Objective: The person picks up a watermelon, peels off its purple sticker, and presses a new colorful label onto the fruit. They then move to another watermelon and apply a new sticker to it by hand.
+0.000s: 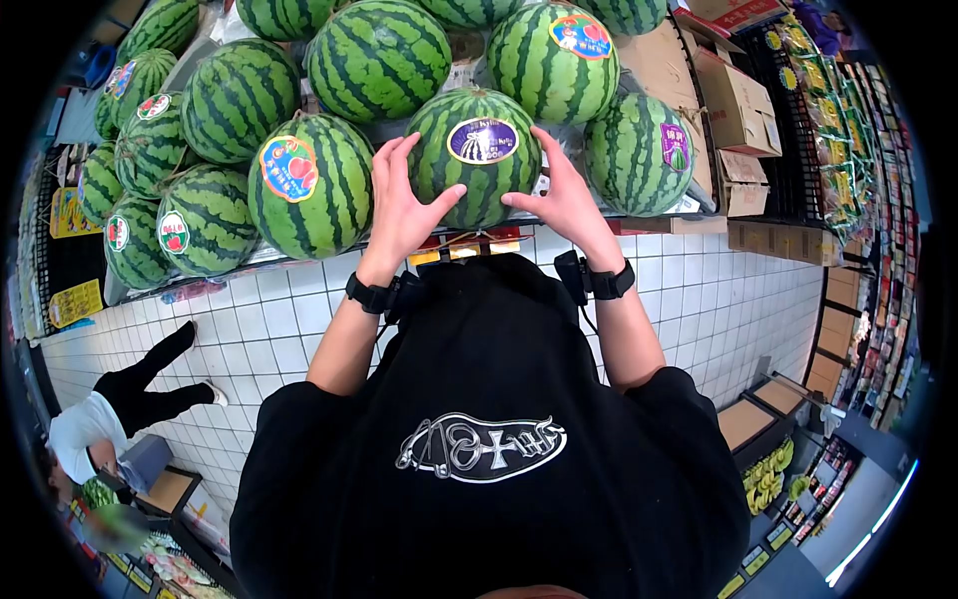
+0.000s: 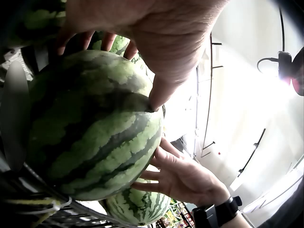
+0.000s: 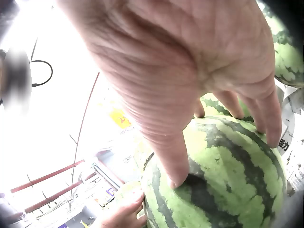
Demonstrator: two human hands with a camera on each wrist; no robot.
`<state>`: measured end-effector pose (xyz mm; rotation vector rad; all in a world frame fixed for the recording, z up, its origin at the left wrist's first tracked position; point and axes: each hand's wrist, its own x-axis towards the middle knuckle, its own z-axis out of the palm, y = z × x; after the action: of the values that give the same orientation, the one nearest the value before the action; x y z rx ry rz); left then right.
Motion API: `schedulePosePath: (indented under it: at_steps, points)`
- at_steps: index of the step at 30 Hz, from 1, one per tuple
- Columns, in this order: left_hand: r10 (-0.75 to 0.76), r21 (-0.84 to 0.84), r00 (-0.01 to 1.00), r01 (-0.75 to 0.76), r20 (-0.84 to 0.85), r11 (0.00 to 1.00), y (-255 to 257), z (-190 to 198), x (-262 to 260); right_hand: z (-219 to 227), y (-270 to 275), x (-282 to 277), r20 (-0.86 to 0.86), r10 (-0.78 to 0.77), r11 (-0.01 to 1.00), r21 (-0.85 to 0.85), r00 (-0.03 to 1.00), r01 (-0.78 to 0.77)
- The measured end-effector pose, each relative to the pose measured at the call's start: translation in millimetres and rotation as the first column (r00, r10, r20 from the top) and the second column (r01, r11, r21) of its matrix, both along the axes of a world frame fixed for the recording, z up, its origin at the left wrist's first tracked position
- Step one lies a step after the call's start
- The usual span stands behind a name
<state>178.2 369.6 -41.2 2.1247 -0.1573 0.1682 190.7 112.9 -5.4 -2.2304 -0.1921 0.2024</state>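
Observation:
A striped green watermelon [image 1: 474,185] with a purple oval label sits at the display's front edge, between both hands. My left hand [image 1: 407,205] rests along its left side, thumb on the near face and fingers curving round the side. On the other side my right hand [image 1: 569,200] does the same, its thumb pointing inward. In the left wrist view the left thumb touches the melon [image 2: 95,128], and the right hand [image 2: 190,183] lies against the far side. The right wrist view shows the right thumb and fingertips spread over the melon [image 3: 228,175].
More watermelons surround it, one with a blue label [image 1: 309,190] at left and one with a purple label [image 1: 639,155] at right. Cardboard boxes [image 1: 738,105] and snack shelves stand at the right. A person in a white top [image 1: 88,434] is at lower left on the tiled floor.

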Motion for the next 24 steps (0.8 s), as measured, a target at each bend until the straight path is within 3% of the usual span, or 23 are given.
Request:
schedulePosePath:
  at_steps: [10,15,18,21,23,24]
  points:
    - [0.006,0.086,1.000,-0.005,-0.008,0.996,2.7,4.9,5.9,-12.0,-5.8,6.2,0.095,0.006,0.993,0.119,0.996,-0.017]
    - [0.011,0.108,0.999,-0.006,-0.043,0.994,1.1,11.3,4.3,-14.7,-10.0,4.7,0.154,0.028,0.995,0.089,0.988,-0.042]
    - [0.047,0.006,0.982,-0.047,-0.184,0.999,-5.0,30.4,1.9,-9.3,-16.6,10.9,0.145,0.027,0.993,0.110,0.989,-0.044]
    - [0.002,0.023,0.979,0.003,-0.204,1.000,-9.6,62.1,12.3,-6.9,-32.7,28.5,0.026,0.066,0.979,0.192,0.997,-0.070]
    - [0.029,-0.160,0.995,-0.044,-0.094,0.986,-16.7,69.4,27.0,1.9,-40.3,38.7,0.064,0.045,0.980,0.189,0.997,-0.057]
    - [0.016,-0.152,0.998,-0.024,-0.053,0.988,-19.6,73.7,37.2,6.0,-44.3,44.5,0.103,0.017,0.984,0.173,0.995,-0.035]
